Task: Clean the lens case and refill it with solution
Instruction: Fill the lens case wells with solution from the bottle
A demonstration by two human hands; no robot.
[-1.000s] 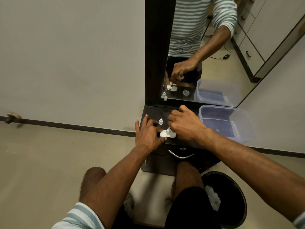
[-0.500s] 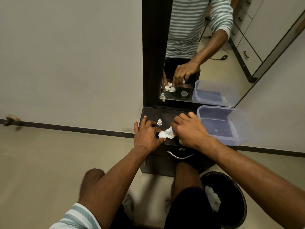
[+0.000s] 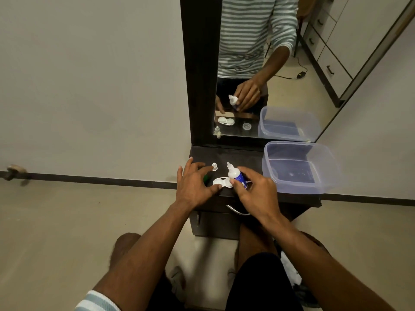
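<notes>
Gripping the small white squeeze bottle with blue label [image 3: 235, 176], the right hand [image 3: 256, 194] is tilting its nozzle toward the white double-well lens case [image 3: 221, 182] on the dark surface [image 3: 247, 158], while the left hand [image 3: 193, 187], fingers spread and released, is steadying the case for filling

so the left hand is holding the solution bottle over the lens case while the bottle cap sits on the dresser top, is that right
Not quite. In the head view the right hand holds the solution bottle; the left hand only steadies the lens case with its fingertips. The bottle cap does sit on the dresser top.
</notes>
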